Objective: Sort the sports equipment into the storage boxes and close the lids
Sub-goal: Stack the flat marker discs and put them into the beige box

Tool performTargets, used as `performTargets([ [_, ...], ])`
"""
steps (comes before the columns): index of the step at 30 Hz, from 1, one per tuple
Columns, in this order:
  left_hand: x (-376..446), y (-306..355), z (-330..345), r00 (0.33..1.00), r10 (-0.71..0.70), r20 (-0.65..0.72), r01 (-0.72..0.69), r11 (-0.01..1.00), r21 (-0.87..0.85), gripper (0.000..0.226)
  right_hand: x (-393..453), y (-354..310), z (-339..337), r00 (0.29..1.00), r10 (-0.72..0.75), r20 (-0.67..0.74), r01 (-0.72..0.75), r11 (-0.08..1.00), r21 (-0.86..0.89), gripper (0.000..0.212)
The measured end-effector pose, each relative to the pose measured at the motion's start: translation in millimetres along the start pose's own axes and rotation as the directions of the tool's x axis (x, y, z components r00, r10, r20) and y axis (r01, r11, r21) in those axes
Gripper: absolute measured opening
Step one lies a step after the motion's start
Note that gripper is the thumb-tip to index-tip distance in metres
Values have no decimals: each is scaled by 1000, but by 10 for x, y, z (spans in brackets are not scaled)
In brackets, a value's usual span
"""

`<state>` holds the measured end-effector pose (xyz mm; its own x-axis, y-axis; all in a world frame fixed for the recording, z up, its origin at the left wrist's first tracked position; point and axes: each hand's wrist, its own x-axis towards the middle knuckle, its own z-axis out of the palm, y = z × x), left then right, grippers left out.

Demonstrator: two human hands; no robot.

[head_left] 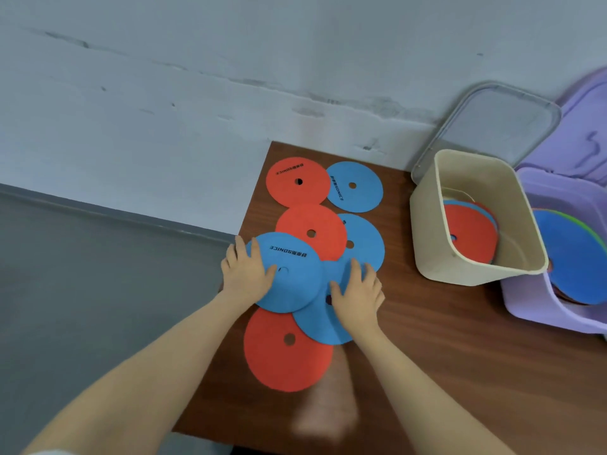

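Several flat round discs, red and blue with a centre hole, lie overlapping on the brown table. My left hand grips the left edge of a printed blue disc, thumb on top. My right hand rests flat on another blue disc just below it, fingers spread. A large red disc lies nearest me. Further back are a red disc, a blue disc, a printed red disc and a printed blue disc.
A beige box stands open at right with red and blue discs inside; its clear lid leans on the wall. A purple box beside it holds blue and green discs, lid open. The table's left edge borders grey floor.
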<state>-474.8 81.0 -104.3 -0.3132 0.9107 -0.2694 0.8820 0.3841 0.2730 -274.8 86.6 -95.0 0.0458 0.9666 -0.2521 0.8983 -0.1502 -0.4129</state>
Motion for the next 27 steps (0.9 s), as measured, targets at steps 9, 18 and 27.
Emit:
performTargets([
  [9, -172, 147, 30, 998, 30, -48, -37, 986, -164, 67, -213, 323, 60, 983, 97, -155, -82, 992, 101, 58],
  [18, -573, 357, 128, 962, 274, 21, -247, 894, -373, 58, -379, 395, 87, 964, 209, -165, -198, 977, 83, 57],
  [27, -596, 440, 238, 943, 312, 113, -305, 949, -80, 66, -374, 418, 74, 981, 185, -56, -174, 971, 166, 65],
])
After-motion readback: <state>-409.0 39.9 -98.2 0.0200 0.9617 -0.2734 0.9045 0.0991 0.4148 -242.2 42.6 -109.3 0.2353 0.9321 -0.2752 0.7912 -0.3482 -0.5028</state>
